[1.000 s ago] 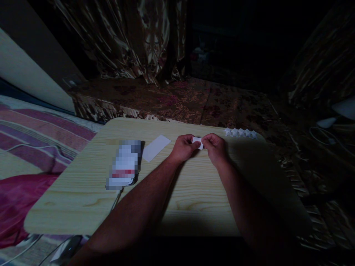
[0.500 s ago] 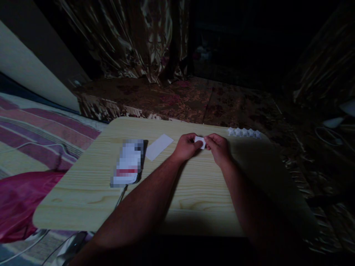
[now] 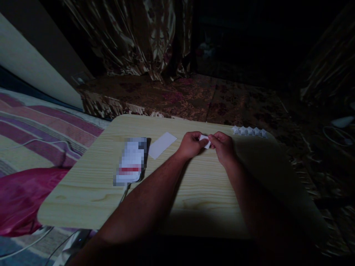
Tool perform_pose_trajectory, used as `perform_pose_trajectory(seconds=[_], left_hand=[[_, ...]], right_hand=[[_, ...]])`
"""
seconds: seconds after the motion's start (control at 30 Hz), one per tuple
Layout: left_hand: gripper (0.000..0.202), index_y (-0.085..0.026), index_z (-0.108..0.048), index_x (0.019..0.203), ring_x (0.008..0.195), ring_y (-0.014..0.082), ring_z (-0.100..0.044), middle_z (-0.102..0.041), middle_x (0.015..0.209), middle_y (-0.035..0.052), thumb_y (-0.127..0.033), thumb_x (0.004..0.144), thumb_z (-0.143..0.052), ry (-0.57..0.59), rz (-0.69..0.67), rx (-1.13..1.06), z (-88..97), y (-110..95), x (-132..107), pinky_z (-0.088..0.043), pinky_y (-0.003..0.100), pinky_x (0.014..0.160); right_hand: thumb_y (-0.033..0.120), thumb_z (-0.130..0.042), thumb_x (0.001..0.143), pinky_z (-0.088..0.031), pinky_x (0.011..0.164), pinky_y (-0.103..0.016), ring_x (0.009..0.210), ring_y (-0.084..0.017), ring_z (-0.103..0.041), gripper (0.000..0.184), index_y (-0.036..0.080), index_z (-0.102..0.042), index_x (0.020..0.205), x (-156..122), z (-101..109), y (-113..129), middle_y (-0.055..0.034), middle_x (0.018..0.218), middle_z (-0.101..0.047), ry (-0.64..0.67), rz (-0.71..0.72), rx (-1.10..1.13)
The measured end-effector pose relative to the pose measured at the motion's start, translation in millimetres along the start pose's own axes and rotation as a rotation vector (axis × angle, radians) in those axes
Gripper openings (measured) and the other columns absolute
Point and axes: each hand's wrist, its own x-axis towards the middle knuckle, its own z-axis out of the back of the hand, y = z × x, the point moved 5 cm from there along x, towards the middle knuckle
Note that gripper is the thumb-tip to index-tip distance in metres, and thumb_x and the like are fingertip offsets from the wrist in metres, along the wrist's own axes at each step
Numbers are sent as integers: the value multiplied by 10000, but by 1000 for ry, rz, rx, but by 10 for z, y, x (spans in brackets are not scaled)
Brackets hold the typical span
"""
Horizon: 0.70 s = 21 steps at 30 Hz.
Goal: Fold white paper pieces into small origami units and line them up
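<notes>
A small white piece of paper point(image 3: 205, 142) is pinched between my two hands above the far middle of the wooden table point(image 3: 205, 192). My left hand point(image 3: 191, 144) grips its left side, with the thumb lying across the paper. At the right edge, my right hand point(image 3: 222, 144) closes thumb and fingers on it. The fingertips partly cover the paper, so its folds cannot be made out. To the left of my left hand lies a flat white paper strip point(image 3: 163, 145). Several white folded paper stars point(image 3: 250, 131) stand in a row along the far right edge.
A phone-like object point(image 3: 130, 160), blurred out, lies on the table's left with a cable running from it. Left of the table are a striped bedspread point(image 3: 55, 129) and a pink cloth or bag point(image 3: 24, 199). Patterned curtains point(image 3: 149, 37) hang beyond the table.
The whole view has shifted a little, so things appear slightly further right. The right thumb has moved over the paper's upper right corner. Both hands keep their hold.
</notes>
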Motion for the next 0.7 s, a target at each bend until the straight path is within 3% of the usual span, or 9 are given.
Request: perform_pose_trajectory(seconds=[0.37,0.7], left_hand=[[254,-131,-589,654,476,73,-414,-546,566,-9,-358,677,-702,39,43,-135,-17,54,43,-300,220,471],[286,-134,-593,667,485,82,-432,-572,588,-3,-406,690,-680,42,37,-49,-19,76,46,-316,226,473]], right_hand=[[382,-646,754,-325,488,-243,482,-100,-437,281,187,-521,596,0,-18,32,42,505,-507,18,35,-3],[390,-645,755,-335,498,-244,473,-97,-429,278,184,-535,605,-1,10,-2,42,496,-507,-6,-11,-10]])
